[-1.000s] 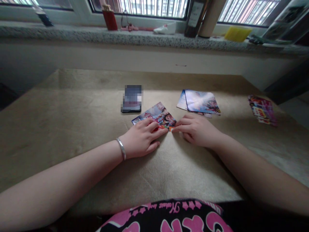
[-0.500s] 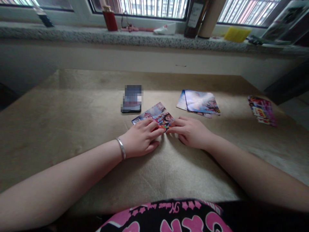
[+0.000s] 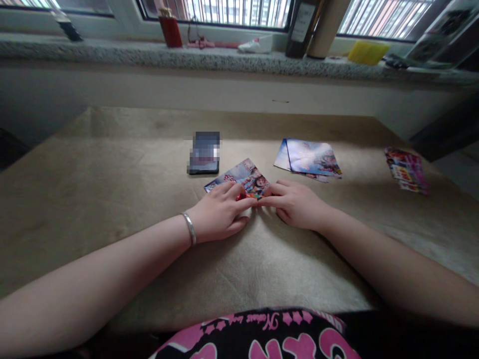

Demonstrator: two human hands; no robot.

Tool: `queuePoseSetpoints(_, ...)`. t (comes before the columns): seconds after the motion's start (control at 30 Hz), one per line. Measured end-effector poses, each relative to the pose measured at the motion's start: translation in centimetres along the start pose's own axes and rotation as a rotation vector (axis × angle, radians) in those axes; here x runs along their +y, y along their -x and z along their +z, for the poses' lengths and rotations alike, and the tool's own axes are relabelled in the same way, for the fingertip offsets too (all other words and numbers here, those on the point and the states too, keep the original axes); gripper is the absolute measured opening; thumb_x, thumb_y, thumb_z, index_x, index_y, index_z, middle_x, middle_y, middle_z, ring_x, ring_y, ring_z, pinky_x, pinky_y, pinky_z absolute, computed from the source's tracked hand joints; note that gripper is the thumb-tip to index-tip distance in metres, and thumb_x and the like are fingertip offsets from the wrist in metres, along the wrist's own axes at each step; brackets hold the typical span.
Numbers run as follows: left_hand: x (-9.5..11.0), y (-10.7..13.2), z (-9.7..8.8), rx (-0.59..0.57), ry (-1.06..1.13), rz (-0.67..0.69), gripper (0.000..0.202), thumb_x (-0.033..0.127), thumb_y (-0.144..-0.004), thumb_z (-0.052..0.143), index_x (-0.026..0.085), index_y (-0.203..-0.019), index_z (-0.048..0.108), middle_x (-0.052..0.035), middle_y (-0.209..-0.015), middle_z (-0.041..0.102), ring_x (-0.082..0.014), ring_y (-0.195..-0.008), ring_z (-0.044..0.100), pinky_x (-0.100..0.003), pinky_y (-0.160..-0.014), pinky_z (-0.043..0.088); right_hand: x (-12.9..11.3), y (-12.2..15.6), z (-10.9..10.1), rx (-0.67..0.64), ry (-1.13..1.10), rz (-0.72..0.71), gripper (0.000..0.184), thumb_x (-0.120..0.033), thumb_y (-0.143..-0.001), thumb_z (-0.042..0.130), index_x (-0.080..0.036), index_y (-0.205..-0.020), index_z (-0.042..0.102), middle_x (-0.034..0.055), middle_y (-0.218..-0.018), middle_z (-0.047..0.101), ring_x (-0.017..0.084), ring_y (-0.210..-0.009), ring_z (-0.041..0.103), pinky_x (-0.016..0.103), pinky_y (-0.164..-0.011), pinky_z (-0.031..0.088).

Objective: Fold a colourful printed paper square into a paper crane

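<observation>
Head view: since the frame a second ago we see the right hand [image 3: 301, 204] shifted a little inward, toward the left hand [image 3: 220, 212], so the two index fingertips now nearly meet at the near corner of a printed card [image 3: 241, 174]; the left hand has hardly moved. The card lies on the table [image 3: 149, 144] in front of the person, set askew, one corner pointing away toward the window side, its near edge mostly covered by fingers. We note the left hand palm down across the card's near-left part, fingers partly bent over it, thumb apart and low over the table. The right hand has its fingertips at the card's right-hand corner, the other fingers curled beneath. Whether either hand pinches the paper or only presses on it, we cannot tell. The left wrist wears a silver bracelet [image 3: 189, 228]. Just beyond the card's left side we record a dark phone-like object [image 3: 204, 157], its face pixelated. Beyond the right hand lies an overlapping pile of pale blue cards [image 3: 316, 157]; farther right, well apart, a bunch of pink-and-red cards [image 3: 407, 172]. On the speckled sill [image 3: 112, 55] behind we list a red container [image 3: 170, 31], a dark bottle [image 3: 300, 30] and a yellow block [image 3: 368, 53].
</observation>
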State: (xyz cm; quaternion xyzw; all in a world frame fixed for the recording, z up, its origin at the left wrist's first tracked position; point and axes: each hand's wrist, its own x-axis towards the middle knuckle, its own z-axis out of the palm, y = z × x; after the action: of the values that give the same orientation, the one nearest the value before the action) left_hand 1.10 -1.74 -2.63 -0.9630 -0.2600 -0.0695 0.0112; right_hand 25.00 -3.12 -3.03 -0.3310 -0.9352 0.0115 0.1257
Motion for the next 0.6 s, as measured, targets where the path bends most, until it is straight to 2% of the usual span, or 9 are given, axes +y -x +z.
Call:
queuePoseSetpoints(0.37, -0.6, 0.1, -0.1, -0.02, -0.008, 0.043, 0.039, 0.032, -0.087, 0.048, 0.026, -0.125, 0.053, -0.01, -0.119, 0.05, -0.0285, -0.109, 0.045, -0.046, -0.098, 0.04, 0.0, 0.2, 0.0, -0.007, 0.001, -0.003, 0.041, -0.007, -0.079, 0.048, -0.025, -0.112, 0.067, 0.0065, -0.101, 0.063, 0.019, -0.086, 0.05, 0.03, -0.072, 0.041)
queuePoseSetpoints(0.6, -1.3, 0.3, -0.6, -0.054, 0.029, 0.098, 0.036, 0.028, -0.089, 0.045, 0.026, -0.124, 0.053, -0.009, -0.122, 0.051, -0.0257, -0.11, 0.047, -0.045, -0.099, 0.039, 0.0, 0.4, -0.1, -0.002, 0.004, 0.0, 0.041, -0.007, -0.08, 0.047, -0.025, -0.109, 0.068, 0.0069, -0.1, 0.064, 0.019, -0.085, 0.05, 0.03, -0.071, 0.041)
